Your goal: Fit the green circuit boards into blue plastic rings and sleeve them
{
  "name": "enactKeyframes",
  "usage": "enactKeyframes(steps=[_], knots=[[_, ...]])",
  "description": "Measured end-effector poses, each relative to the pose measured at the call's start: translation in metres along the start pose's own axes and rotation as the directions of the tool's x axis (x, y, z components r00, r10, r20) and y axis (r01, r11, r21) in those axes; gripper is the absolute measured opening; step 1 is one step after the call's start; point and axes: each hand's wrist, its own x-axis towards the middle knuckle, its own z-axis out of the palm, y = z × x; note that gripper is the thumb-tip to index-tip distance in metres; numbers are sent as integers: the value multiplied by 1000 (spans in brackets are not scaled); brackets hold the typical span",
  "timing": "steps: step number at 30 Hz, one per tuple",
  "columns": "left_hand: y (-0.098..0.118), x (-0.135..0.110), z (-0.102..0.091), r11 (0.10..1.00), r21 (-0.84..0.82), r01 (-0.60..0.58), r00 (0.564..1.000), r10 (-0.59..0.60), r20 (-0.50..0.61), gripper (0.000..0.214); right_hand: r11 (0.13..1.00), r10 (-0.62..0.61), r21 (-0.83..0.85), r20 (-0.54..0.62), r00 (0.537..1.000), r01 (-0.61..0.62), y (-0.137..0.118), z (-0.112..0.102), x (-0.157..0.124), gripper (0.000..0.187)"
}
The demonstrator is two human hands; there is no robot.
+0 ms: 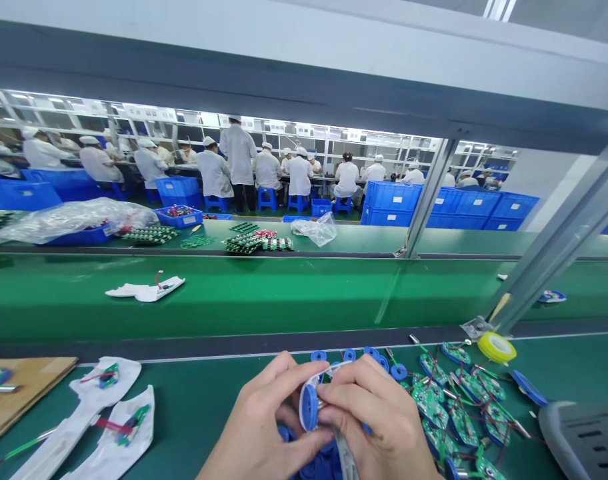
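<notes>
My left hand (264, 420) and my right hand (374, 417) pinch a white plastic holder with a round blue disc (309, 407) between them at the bottom centre. Below my hands lies a heap of blue plastic pieces (324, 461), partly hidden by my fingers. To the right, several green circuit boards with red and black wires (459, 413) are spread on the green workbench (194, 413). More blue discs (371, 353) lie just beyond my fingertips. On the left, white sheets (127, 427) hold small green boards.
A yellow tape roll (497, 347) sits at the right, with a grey plastic housing (584, 440) in the lower right corner. A cardboard sheet (19, 393) lies at the left. Beyond a green conveyor belt (234, 300), workers in white sit among blue crates (394, 207) behind a metal frame.
</notes>
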Motion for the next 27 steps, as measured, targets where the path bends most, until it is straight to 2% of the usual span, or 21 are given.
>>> enactKeyframes(steps=[2, 7, 13, 17, 19, 24, 27], knots=[[0, -1, 1, 1000, -6, -11, 1000, 11, -14, 51, 999, -44, -23, 9, 999, 44, -2, -4, 3, 13], [6, -1, 2, 998, -47, 48, 994, -53, -98, 46, 979, -173, -96, 54, 983, 178, -6, -11, 10, 12], [0, -2, 3, 999, -8, -41, 998, 40, -51, 49, 964, -168, -209, -2, 986, 164, -2, -3, 1, 14], [-1, -1, -2, 996, 50, -80, 996, 78, 45, 53, 930, -180, -320, 23, 983, 178, -3, -1, -2, 17], [1, -1, -5, 996, 64, -65, 995, 60, 75, 54, 920, -184, -344, 38, 982, 186, -4, -1, -1, 15], [6, -4, -6, 999, 43, 6, 997, -9, 71, 53, 939, -214, -294, -94, 972, 178, -4, 2, 2, 15], [6, -4, -6, 999, 33, -7, 997, 5, 79, 53, 902, -276, -355, -36, 961, 246, -7, -1, 6, 20]])
